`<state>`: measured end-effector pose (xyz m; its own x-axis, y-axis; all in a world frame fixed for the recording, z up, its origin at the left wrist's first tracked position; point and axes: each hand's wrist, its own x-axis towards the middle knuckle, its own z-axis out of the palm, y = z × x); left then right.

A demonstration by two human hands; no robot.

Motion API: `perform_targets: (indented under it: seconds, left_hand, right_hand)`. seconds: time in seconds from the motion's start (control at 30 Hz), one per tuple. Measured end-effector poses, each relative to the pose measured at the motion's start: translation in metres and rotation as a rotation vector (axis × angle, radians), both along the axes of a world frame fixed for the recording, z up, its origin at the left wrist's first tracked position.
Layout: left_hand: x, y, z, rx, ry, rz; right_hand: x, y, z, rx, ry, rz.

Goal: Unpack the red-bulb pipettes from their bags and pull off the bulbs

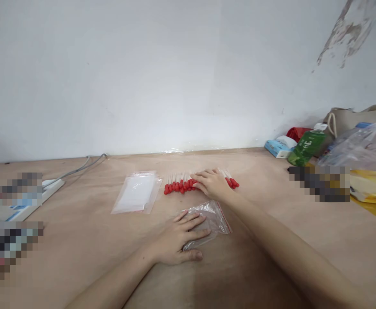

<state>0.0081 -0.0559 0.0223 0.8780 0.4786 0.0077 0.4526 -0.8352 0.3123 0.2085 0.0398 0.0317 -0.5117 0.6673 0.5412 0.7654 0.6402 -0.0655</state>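
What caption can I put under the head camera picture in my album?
Left hand spread on a clear bag, right hand over a row of little red-ended sticks.

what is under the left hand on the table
Under the left hand is part of a clear plastic bag; its red-striped edge shows beyond the fingertips. Whatever lies directly beneath the palm is covered and cannot be seen.

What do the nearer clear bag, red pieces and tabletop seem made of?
Nearer clear bag: likely glossy plastic film, see-through with wrinkled highlights. Red pieces: perhaps plastic, evenly coloured; finish too small to tell. Tabletop: dull wood or wood-look, from faint tan grain.
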Motion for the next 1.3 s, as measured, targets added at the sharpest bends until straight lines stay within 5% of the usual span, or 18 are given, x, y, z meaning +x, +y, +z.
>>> perform_targets:
  seconds: [0.17, 0.27, 0.47, 0.63, 0.73, 0.87, 1.0, 1.13, 1.2, 1.3]
  left_hand:
    - [0.001, 0.0, -0.001, -0.004, 0.007, -0.011]
    - [0.002, 0.001, -0.001, -0.005, 0.011, -0.014]
    - [0.0, 0.001, 0.0, -0.062, -0.031, 0.011]
    - [0.0, 0.005, -0.011, -0.156, -0.329, 0.327]
    - [0.0, 0.013, -0.021, -0.14, -0.475, 0.558]
    - [-0.003, 0.02, -0.022, -0.262, -0.428, 0.714]
    - [-0.006, 0.013, -0.013, -0.368, -0.303, 0.657]
    - [-0.02, 0.018, 0.001, -0.33, -0.508, 0.616]
    - [-0.041, 0.032, 0.008, -0.207, -0.703, 0.774]
    - [-0.085, 0.058, 0.013, 0.141, -0.92, 1.207]
  right_hand:
    - [0.022, -0.05, -0.006, -0.048, 0.206, 0.094]
    - [0.034, -0.077, -0.02, -0.188, 0.043, 0.253]
    - [0.057, -0.086, -0.033, -0.487, -0.227, 0.21]
    - [0.06, -0.081, -0.028, -0.583, -0.218, 0.244]
    - [0.059, -0.082, -0.028, -0.584, -0.182, 0.274]
    - [0.06, -0.083, -0.035, -0.506, -0.048, 0.241]
    - [0.062, -0.083, -0.044, -0.419, 0.149, 0.13]
    - [0.063, -0.085, -0.046, -0.404, 0.201, 0.09]
    - [0.063, -0.086, -0.045, -0.408, 0.184, 0.077]
    - [0.062, -0.087, -0.043, -0.417, 0.152, 0.064]
